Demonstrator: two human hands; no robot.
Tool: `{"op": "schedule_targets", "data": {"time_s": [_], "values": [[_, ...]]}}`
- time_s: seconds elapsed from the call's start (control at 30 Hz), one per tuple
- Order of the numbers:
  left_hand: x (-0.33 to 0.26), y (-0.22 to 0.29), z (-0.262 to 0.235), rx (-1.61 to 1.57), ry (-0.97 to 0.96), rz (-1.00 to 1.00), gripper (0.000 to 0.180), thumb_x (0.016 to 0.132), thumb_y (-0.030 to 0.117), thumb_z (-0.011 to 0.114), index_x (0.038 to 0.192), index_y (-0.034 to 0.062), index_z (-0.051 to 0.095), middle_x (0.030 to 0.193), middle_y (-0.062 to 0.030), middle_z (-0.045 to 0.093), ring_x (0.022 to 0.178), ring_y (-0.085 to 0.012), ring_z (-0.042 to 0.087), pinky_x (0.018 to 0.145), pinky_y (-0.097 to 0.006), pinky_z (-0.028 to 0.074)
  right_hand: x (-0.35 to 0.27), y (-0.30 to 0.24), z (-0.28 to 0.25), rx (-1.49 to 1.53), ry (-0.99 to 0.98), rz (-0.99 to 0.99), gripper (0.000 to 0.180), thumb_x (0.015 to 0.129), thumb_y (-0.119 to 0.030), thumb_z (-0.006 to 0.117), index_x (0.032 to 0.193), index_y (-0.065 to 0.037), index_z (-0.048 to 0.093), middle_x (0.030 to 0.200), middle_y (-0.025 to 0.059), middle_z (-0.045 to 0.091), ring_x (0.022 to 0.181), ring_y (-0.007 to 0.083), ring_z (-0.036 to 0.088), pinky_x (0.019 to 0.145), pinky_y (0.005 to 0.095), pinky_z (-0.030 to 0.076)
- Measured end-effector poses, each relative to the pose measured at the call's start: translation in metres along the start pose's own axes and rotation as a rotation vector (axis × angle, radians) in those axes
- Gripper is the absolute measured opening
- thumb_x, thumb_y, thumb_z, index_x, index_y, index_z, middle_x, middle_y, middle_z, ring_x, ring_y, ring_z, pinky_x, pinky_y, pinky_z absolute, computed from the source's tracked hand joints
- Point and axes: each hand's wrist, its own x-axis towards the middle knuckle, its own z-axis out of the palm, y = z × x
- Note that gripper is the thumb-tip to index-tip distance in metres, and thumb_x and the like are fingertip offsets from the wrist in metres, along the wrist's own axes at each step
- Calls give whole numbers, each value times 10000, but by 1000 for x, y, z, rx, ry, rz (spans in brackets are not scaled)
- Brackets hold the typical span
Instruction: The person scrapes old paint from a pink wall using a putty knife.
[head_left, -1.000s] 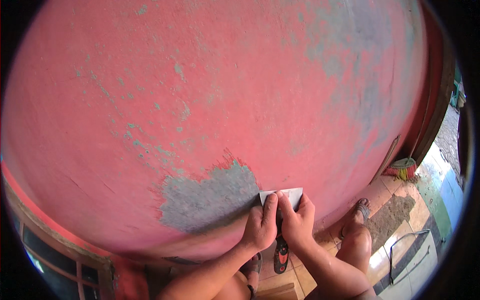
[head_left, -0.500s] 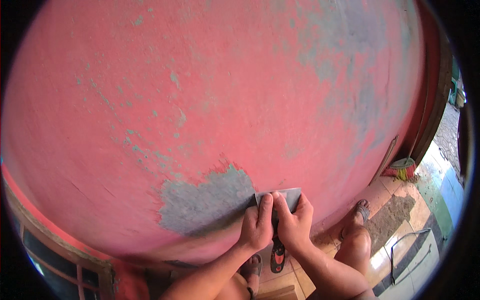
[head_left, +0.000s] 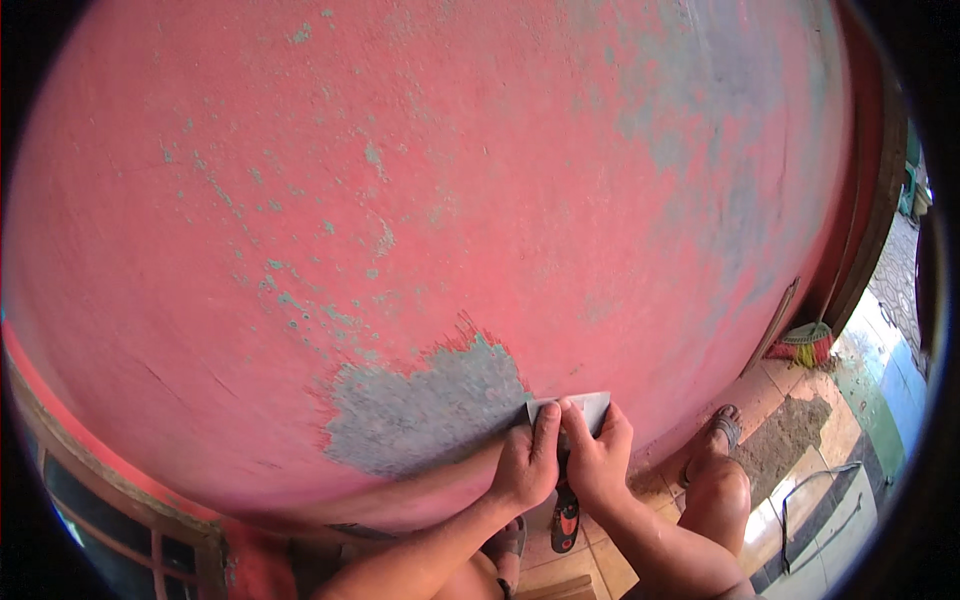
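Both hands, the left hand (head_left: 525,462) and right hand (head_left: 597,458), press closed fingers on a metal scraper (head_left: 572,409) whose wide blade edge points up against the red wall (head_left: 450,200), handle downward.

One scraper (head_left: 580,408), two hands (head_left: 527,468) (head_left: 597,462), one broom (head_left: 803,346), one wall (head_left: 450,200).

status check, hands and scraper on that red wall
Left hand and right hand both press scraper blade on red wall, beside bare grey patch. Nothing in the way.
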Motion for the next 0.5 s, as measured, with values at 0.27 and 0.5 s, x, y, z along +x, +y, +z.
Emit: {"op": "schedule_targets", "data": {"time_s": [0.27, 0.5], "values": [[0, -8, -5, 35, -42, -67, 468, 1062, 338, 369, 962, -40, 626, 755, -120, 642, 767, -110, 594, 651, -318, 470, -3, 2, -1, 13, 23, 22, 221, 900, -182, 685, 863, 23, 609, 753, 21, 634, 688, 69, 540, 609, 251, 459], [-5, -13, 1, 47, -17, -138, 500, 1057, 364, 381, 866, -37, 610, 651, -86, 593, 688, -107, 559, 592, -324, 446, -6, 12, -2, -20, 45, -1, 247, 899, -201, 687, 881, 31, 606, 753, 37, 633, 683, 79, 547, 606, 258, 463]]}}
